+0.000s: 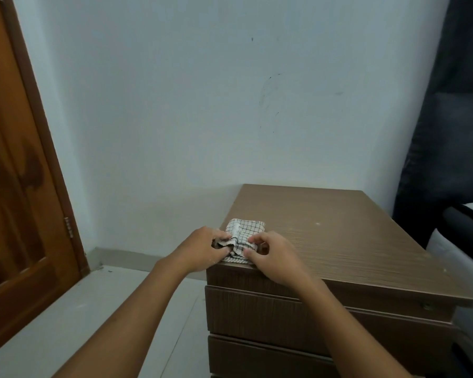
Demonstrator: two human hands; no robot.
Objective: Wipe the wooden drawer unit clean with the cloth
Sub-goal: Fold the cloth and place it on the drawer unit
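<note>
A brown wooden drawer unit [339, 236] stands against the white wall, its flat top and two drawer fronts in view. A white cloth with a dark check pattern [245, 230] lies bunched at the top's near left corner. My left hand [202, 249] pinches the cloth's left edge at the corner. My right hand [271, 255] pinches the cloth's near right part, fingers curled on the fabric. Both hands touch the cloth and partly hide its near edge.
A brown wooden door [19, 186] stands at the left. A dark curtain [448, 118] hangs at the right above a bed with white bedding [448, 252], close to the unit's right side. Pale floor tiles [93, 323] lie to the left of the unit.
</note>
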